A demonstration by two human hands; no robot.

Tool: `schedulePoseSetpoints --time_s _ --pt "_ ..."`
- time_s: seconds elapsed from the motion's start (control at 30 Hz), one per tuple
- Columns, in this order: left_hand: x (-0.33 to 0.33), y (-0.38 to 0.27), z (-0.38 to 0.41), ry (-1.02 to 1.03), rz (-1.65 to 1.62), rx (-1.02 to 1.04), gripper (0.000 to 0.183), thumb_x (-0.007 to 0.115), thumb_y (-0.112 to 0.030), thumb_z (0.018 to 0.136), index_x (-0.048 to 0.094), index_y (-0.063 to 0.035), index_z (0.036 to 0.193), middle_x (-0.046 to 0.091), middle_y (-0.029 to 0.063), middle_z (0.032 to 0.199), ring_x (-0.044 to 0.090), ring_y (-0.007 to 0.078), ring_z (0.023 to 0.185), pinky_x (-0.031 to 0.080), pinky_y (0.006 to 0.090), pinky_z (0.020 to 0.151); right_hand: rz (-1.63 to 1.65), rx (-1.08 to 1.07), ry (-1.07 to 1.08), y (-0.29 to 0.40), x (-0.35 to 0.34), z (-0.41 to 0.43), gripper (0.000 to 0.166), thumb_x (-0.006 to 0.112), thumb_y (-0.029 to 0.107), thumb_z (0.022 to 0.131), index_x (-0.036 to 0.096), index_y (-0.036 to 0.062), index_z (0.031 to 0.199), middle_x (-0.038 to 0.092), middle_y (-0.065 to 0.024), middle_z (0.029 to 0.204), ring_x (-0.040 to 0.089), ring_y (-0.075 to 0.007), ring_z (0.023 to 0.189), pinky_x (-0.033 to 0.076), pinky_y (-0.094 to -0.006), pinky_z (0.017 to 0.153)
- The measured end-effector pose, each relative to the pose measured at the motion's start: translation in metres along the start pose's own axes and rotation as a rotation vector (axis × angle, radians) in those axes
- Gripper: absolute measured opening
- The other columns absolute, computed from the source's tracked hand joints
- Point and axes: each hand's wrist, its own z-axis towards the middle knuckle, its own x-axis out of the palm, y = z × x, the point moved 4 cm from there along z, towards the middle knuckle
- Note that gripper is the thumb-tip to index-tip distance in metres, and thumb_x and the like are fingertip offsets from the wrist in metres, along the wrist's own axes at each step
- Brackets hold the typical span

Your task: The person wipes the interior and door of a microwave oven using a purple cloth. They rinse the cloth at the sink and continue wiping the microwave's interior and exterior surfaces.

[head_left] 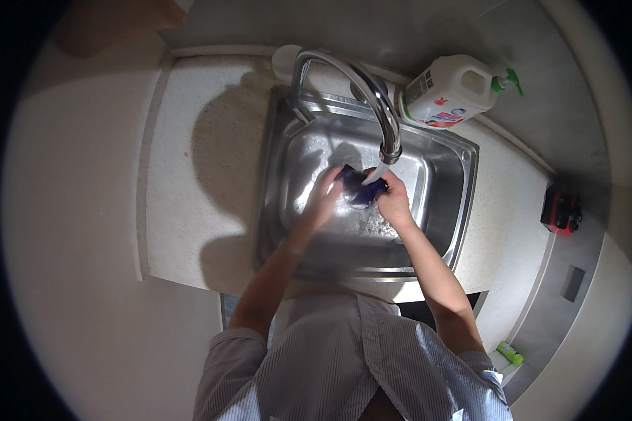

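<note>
A dark blue, wet object [368, 193], whose exact kind I cannot make out, is held low over the stainless steel sink [316, 242]. My right hand [395, 199] grips its right side, fingers partly hidden behind it. My left hand [324, 197] is blurred by motion at its left edge; whether it grips the object or only touches it is unclear. Water [377, 173] runs from the curved chrome faucet [382, 100] onto the blue object between my hands.
Behind the sink's right corner stands a large white detergent jug [447, 94] with a green pump. A round white item [286, 61] sits behind the faucet. Pale countertop [174, 194] borders the sink. At right are a red and black device [561, 210] and a green container [510, 353].
</note>
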Motion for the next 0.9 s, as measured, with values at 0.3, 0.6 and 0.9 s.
schedulePoseSetpoints --time_s 0.3,0.6,0.9 --pt "0.035 0.001 0.006 0.009 -1.366 -0.671 0.069 0.036 -0.057 0.088 0.024 -0.0116 0.137 0.053 0.0123 0.117 0.052 0.0259 0.105 0.04 0.0395 0.09 -0.069 -0.151 -0.061 0.023 0.011 -0.027 0.052 0.038 -0.015 0.065 0.059 0.0088 0.107 0.047 -0.016 0.12 0.048 -0.0271 0.107 0.037 -0.0317 0.094" --pt "0.062 0.013 0.002 0.009 -1.176 -0.434 0.036 0.041 -0.036 0.093 0.054 -0.0047 0.107 0.057 0.007 0.099 0.054 0.0187 0.092 0.045 0.0312 0.081 -0.444 -0.212 -0.329 0.017 0.046 -0.022 0.027 0.061 0.017 0.077 0.06 0.0102 0.103 0.05 -0.0181 0.101 0.048 -0.0371 0.094 0.041 -0.0419 0.074" --pt "0.011 0.005 -0.007 0.221 -0.126 -0.486 0.033 0.052 -0.031 0.088 0.059 -0.0024 0.102 0.061 0.004 0.094 0.056 0.013 0.081 0.044 0.0267 0.076 -0.005 0.346 -0.142 -0.049 -0.004 0.031 0.038 0.06 0.025 0.084 0.057 -0.0023 0.11 0.064 -0.0157 0.096 0.06 -0.0201 0.087 0.045 -0.0282 0.08"
